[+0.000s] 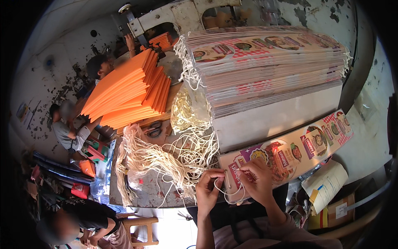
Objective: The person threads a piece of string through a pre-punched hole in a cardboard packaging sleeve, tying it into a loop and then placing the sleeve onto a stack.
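A long, flat printed panel (304, 150) with food pictures lies at the table's front edge, before a tall stack. At its near left end, a cream cord (232, 194) hangs in a small loop by a metal-rimmed hole. My left hand (208, 189) is closed at that end, thumb and fingers pinching by the hole and cord. Over the panel, my right hand (256, 179) has its fingertips pinched together, seemingly on the cord; the exact grip is partly hidden. Left of my hands spreads a loose heap of cream cords (182, 153).
Behind stands a high stack of printed panels (269, 66) with cords at both ends. Orange folded sheets (124, 89) are piled at left, near black scissors (154, 129). Three other people sit or work on the left. A plastic stool (143, 230) stands below the table.
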`<control>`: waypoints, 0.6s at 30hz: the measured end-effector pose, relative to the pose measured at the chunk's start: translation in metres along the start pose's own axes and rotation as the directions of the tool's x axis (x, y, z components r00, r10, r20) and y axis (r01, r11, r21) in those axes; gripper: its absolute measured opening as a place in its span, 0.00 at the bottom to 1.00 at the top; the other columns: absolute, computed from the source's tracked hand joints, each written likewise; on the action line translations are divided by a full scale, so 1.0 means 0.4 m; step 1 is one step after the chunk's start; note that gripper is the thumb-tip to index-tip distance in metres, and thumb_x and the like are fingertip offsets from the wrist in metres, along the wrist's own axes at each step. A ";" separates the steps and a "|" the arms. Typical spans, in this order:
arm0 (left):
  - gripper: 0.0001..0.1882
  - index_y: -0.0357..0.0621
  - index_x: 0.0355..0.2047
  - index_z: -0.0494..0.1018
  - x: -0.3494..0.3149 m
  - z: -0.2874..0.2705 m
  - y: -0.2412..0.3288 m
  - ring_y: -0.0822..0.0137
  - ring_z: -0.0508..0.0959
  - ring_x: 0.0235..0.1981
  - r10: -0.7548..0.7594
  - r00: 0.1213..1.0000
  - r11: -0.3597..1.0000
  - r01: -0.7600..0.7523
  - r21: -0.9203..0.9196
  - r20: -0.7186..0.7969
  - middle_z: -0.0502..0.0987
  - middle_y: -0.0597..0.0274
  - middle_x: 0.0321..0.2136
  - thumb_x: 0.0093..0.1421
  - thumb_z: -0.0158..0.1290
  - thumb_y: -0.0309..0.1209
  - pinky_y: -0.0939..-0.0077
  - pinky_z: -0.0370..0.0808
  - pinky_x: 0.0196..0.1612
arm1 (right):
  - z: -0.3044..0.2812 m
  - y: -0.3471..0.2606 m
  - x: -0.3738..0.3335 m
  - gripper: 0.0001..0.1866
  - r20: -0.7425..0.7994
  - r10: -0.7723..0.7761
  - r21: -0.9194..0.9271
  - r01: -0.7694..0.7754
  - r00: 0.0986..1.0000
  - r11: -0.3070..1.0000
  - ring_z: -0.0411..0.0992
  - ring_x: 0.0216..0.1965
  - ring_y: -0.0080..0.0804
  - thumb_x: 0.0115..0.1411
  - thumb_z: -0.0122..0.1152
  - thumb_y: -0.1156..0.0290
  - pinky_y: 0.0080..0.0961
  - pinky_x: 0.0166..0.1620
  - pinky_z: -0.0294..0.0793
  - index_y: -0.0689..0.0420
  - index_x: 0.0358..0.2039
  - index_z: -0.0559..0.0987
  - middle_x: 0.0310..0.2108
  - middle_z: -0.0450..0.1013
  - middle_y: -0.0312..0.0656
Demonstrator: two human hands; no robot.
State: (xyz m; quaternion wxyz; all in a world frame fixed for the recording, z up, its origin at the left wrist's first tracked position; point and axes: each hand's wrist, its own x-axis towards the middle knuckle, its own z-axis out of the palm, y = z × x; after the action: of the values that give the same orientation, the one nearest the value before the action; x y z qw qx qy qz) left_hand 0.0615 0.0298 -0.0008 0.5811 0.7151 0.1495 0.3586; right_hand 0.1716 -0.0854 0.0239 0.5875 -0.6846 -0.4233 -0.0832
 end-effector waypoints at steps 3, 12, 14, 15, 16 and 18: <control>0.07 0.36 0.33 0.74 0.001 0.000 -0.001 0.70 0.75 0.38 0.001 1.000 1.000 -0.001 0.020 -0.003 0.74 0.57 0.38 0.54 0.51 0.15 0.82 0.73 0.39 | 0.005 0.005 0.000 0.05 0.002 -0.015 -0.021 0.015 1.000 1.000 0.64 0.27 0.35 0.45 0.61 0.79 0.26 0.31 0.63 0.60 0.23 0.73 0.23 0.67 0.40; 0.08 0.37 0.33 0.74 -0.007 -0.003 0.008 0.69 0.76 0.38 0.019 1.000 0.996 -0.017 0.082 -0.016 0.74 0.57 0.38 0.53 0.51 0.15 0.79 0.74 0.41 | 0.014 -0.007 -0.003 0.06 0.068 -0.032 -0.099 0.039 0.997 0.994 0.64 0.30 0.38 0.44 0.61 0.78 0.31 0.34 0.64 0.58 0.25 0.74 0.24 0.68 0.39; 0.09 0.37 0.32 0.74 -0.008 -0.002 0.017 0.68 0.75 0.40 -0.019 1.000 0.997 0.019 0.076 -0.002 0.73 0.57 0.39 0.53 0.49 0.13 0.79 0.72 0.43 | 0.015 -0.008 -0.002 0.06 0.059 -0.025 -0.095 0.031 0.998 0.995 0.64 0.30 0.38 0.44 0.61 0.78 0.31 0.34 0.64 0.58 0.25 0.74 0.24 0.68 0.39; 0.10 0.37 0.32 0.73 -0.009 -0.002 0.022 0.68 0.73 0.42 -0.058 0.998 0.996 0.057 0.073 0.013 0.72 0.57 0.40 0.53 0.48 0.12 0.78 0.71 0.46 | 0.015 -0.005 -0.002 0.06 0.060 -0.028 -0.094 0.034 0.998 0.995 0.64 0.30 0.38 0.44 0.61 0.78 0.31 0.34 0.64 0.58 0.25 0.74 0.24 0.68 0.39; 0.10 0.37 0.32 0.73 -0.009 -0.002 0.027 0.68 0.73 0.42 -0.056 0.998 0.996 0.055 0.074 0.011 0.72 0.57 0.40 0.53 0.48 0.12 0.78 0.71 0.46 | 0.016 -0.001 -0.004 0.06 0.065 -0.037 -0.115 0.044 0.997 0.992 0.65 0.30 0.38 0.44 0.62 0.77 0.31 0.33 0.65 0.58 0.24 0.74 0.24 0.69 0.39; 0.09 0.37 0.32 0.73 -0.009 0.002 0.033 0.68 0.74 0.42 -0.055 0.998 0.995 0.055 0.079 0.002 0.72 0.57 0.39 0.53 0.48 0.12 0.78 0.70 0.45 | 0.015 0.000 -0.007 0.06 0.069 -0.047 -0.133 0.056 0.997 0.990 0.65 0.30 0.38 0.45 0.63 0.75 0.31 0.33 0.66 0.57 0.24 0.74 0.25 0.69 0.38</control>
State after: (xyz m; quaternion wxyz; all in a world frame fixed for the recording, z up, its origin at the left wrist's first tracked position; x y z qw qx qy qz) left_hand 0.0567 0.0234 0.0105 0.5623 0.7340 0.1818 0.3347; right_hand 0.1677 -0.0814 0.0204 0.5235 -0.7139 -0.4533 -0.1043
